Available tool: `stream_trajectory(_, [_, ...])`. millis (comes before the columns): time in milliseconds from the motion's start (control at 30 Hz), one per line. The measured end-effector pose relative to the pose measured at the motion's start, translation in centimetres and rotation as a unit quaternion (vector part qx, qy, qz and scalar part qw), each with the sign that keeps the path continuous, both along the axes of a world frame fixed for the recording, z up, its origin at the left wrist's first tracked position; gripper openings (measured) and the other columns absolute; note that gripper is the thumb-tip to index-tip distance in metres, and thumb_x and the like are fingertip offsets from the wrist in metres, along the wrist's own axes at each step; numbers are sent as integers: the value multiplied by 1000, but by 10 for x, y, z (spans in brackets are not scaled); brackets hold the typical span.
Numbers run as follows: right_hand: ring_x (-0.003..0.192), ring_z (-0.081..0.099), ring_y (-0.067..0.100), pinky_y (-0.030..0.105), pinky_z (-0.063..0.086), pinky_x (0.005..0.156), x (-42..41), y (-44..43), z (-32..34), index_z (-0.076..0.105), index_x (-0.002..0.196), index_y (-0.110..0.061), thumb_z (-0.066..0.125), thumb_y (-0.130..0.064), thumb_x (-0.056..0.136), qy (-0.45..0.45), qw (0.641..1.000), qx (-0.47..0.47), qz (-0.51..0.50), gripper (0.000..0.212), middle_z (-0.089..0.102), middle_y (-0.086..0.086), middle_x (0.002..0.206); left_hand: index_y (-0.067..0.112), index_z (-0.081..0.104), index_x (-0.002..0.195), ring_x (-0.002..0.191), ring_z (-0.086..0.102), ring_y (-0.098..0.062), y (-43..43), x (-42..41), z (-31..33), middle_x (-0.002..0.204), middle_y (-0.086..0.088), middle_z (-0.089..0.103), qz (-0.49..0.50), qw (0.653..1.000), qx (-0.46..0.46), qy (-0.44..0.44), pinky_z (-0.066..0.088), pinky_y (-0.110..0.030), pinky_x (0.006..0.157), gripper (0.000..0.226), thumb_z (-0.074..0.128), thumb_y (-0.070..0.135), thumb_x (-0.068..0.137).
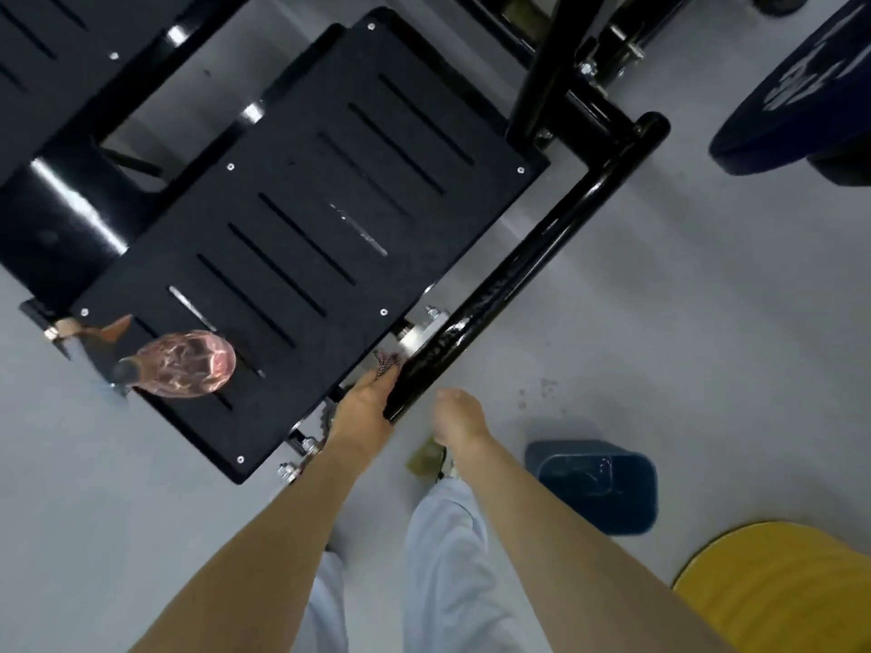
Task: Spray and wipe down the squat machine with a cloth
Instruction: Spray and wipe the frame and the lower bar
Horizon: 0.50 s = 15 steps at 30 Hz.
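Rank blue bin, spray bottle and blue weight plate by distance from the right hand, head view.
1. blue bin: on the floor, just right of the right hand.
2. spray bottle: on the near-left corner of the footplate, well to the left.
3. blue weight plate: top right corner, farthest.

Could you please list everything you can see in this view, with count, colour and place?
footplate: one, black, slotted, centre.
second footplate: one, black, upper left, cut off.
frame bar: one, glossy black, right of the footplate.
spray bottle: one, pink, on the footplate's lower-left corner.
cloth: one, dark patterned, between footplate and frame bar.
bin: one, dark blue, floor, lower right.
weight plate: one, dark blue, upper right.
yellow object: one, bottom-right corner.
left hand: one, holding the cloth by the frame bar.
right hand: one, near the bar's end, fingers curled under.
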State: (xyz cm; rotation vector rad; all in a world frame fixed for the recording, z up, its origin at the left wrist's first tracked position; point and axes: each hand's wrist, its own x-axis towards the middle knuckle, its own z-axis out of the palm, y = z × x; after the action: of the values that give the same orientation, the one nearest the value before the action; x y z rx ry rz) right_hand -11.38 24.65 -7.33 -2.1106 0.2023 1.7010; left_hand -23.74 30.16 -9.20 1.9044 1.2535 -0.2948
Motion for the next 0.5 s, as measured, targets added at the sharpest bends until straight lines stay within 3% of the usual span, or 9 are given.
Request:
stream_trajectory(133, [91,46,19,39,44,96,-24,-6,9,51,129,5,41,-5,96,-2,997,8,74,36,49,6,98,19,35,147,125,48,-26,-6,-59,4,140,-10,45,-23,994,-48,98,36,-28,104,69,48,-7,85])
stream_trajectory(233, [93,46,19,38,45,96,-38,-4,13,53,128,5,42,-6,96,-15,993,6,114,35,49,9,101,22,35,147,121,49,-26,-7,-97,4,137,-9,45,-95,978,-75,172,38,-29,102,63,46,2,89])
stream_trajectory(367, [93,47,19,36,45,93,-61,0,19,53,129,3,42,-6,96,-20,991,-5,133,35,57,21,125,20,54,131,111,55,-27,0,-103,19,125,-9,56,-159,968,-91,172,43,-31,93,42,47,9,91])
stream_trajectory(400, [92,48,19,36,46,92,-68,3,20,53,128,2,42,-6,96,-14,992,-9,128,35,56,21,128,17,61,121,103,58,-27,6,-100,27,118,-8,61,-121,975,-112,151,45,-30,86,33,49,8,91])
stream_trajectory(467, [87,53,21,35,50,81,-81,11,27,54,126,2,43,-6,96,11,995,-17,103,33,60,18,120,19,65,106,81,59,-22,17,-96,42,102,-4,65,77,978,-186,58,47,-27,66,31,58,-1,84])
stream_trajectory(500, [86,58,22,31,49,72,-89,17,35,55,124,4,43,-6,97,35,997,-25,70,32,60,15,112,18,65,113,82,58,-19,22,-95,51,106,-3,64,198,959,-203,-13,47,-23,65,39,57,-6,83])
